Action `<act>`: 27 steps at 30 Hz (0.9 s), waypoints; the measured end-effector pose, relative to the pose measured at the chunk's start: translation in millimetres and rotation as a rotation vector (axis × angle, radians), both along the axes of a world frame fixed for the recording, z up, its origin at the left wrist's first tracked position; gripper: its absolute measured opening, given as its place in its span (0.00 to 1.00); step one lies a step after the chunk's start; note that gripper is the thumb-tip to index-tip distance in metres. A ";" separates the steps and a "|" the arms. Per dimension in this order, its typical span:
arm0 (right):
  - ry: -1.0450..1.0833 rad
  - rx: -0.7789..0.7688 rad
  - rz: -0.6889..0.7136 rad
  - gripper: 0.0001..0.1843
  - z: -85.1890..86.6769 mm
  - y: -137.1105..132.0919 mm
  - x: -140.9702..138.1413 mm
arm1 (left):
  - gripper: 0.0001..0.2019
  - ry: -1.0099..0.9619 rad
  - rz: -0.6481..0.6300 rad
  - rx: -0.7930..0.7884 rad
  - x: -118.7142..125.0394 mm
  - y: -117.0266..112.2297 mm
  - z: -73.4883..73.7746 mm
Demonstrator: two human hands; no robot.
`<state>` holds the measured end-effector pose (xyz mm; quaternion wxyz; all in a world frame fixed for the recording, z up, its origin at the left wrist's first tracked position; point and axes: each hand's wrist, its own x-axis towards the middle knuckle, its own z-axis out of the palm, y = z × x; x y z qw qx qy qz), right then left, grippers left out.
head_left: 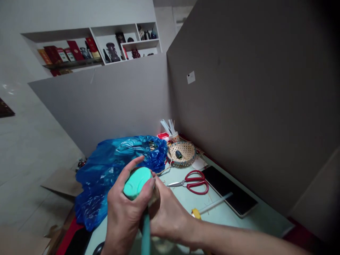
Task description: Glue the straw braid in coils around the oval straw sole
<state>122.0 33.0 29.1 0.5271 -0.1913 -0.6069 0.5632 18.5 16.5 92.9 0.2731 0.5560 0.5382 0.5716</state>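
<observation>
My left hand (124, 209) grips a turquoise rounded object (138, 182) with a smooth, curved top, its thumb across the near side and its index finger stretched along the far side. My right hand (170, 209) is closed against the left one, just to the right of that object. What its fingers hold is mostly hidden; something pale shows between the hands. A teal strip (145, 233) runs down from between the hands towards me. Red-handled scissors (195, 182) lie on the table beyond my right hand.
A blue plastic bag (98, 180) spreads over the table's left side. At the back are a woven basket (186, 160) with a dark thread spool (178, 154) and a cup (174, 137) of white sticks. To the right lie a black tablet-like slab (228, 191) and a translucent stick (216, 203). Grey partitions (127, 102) enclose the table.
</observation>
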 end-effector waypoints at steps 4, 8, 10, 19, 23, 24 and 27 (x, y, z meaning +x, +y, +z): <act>-0.103 0.029 -0.229 0.30 -14.4 15.2 -0.5 | 0.32 0.196 0.149 0.092 13.1 6.2 -7.4; -0.119 0.042 -0.373 0.20 -20.7 42.2 5.4 | 0.42 0.201 0.038 0.173 17.3 -10.1 -24.0; -0.122 0.038 -0.421 0.20 -19.9 52.8 11.3 | 0.38 0.148 0.024 0.182 9.2 -17.2 -28.1; -0.131 0.044 -0.162 0.30 -1.5 27.0 21.8 | 0.29 0.161 -0.601 -0.075 -35.9 36.5 17.4; -0.171 0.063 -0.261 0.28 -0.8 19.4 18.3 | 0.30 0.240 -0.391 0.009 -19.8 29.6 16.6; -0.180 0.075 -0.318 0.27 -2.2 19.0 16.9 | 0.28 0.260 -0.286 0.039 -12.0 23.9 14.2; -0.204 0.133 -0.486 0.27 -9.5 19.0 13.2 | 0.25 0.359 0.068 0.221 8.8 3.9 9.6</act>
